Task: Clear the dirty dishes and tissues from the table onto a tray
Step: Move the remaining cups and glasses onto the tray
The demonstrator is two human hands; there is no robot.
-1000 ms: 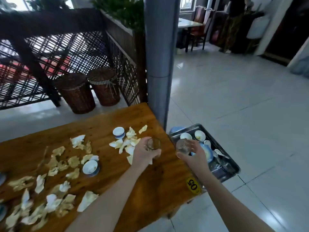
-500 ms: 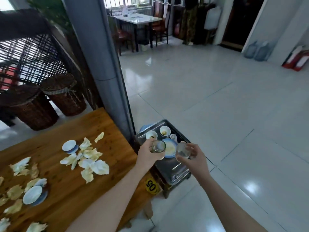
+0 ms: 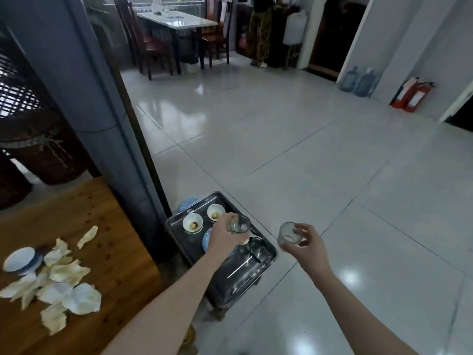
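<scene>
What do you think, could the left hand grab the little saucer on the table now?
Probably not yet. The left hand grips a glass over the tray, so it is busy. The saucer lies uncovered on the wooden table beside tissues, so the way looks free once the glass is down.

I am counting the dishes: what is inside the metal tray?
Inside the tray: two white bowls with leftovers, a blue plate, metal spoons. The left hand and its glass cover part of the plate.
</scene>
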